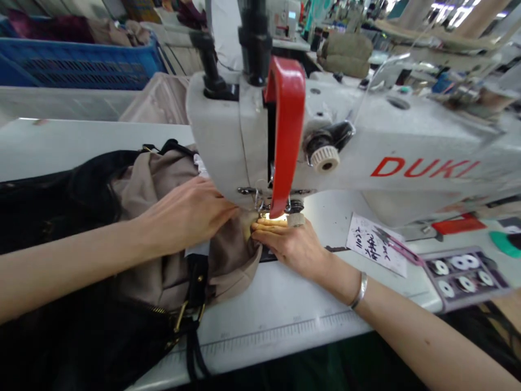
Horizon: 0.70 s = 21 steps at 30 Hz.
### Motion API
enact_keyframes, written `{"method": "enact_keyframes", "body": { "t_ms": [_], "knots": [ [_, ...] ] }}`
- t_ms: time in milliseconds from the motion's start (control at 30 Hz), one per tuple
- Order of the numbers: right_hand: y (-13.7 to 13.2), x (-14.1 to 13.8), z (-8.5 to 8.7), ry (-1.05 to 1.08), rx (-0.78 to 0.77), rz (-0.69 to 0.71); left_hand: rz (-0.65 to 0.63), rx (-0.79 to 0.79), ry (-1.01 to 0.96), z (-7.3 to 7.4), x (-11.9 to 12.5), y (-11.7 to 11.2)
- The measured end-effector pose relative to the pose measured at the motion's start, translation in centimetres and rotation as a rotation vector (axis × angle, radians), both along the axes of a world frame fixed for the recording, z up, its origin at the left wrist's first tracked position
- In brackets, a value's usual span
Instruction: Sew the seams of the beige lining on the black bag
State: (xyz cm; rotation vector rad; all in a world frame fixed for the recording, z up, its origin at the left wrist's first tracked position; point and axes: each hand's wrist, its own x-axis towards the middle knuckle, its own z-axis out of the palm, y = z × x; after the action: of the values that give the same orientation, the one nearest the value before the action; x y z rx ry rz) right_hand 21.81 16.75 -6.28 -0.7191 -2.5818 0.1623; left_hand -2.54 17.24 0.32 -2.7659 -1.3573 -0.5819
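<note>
Tan bag lining is pressed flat by the left hand and right hand, fingers open, not gripping, and fingertips could get stitched if slid under the presser foot.

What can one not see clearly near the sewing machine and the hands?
Head view:
Needle of the sewing machine: hidden by the red lever and right hand.
Beige fabric near the needle: hidden by the left hand.
Black bag: cut off by left and bottom edges.
Writing on the paper tag: too small to read.
</note>
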Motion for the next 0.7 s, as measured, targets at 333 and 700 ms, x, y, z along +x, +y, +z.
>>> {"method": "enact_keyframes", "body": {
  "t_ms": [333,700],
  "knots": [
    [0.3,-0.2,-0.1,0.047,-0.019,0.020,0.031,0.232,0.226,-0.3,3.4,-12.6],
    [0.4,-0.4,-0.3,0.019,0.016,0.010,0.293,0.052,-0.007,-2.8,5.1,-12.0]
  ]
}}
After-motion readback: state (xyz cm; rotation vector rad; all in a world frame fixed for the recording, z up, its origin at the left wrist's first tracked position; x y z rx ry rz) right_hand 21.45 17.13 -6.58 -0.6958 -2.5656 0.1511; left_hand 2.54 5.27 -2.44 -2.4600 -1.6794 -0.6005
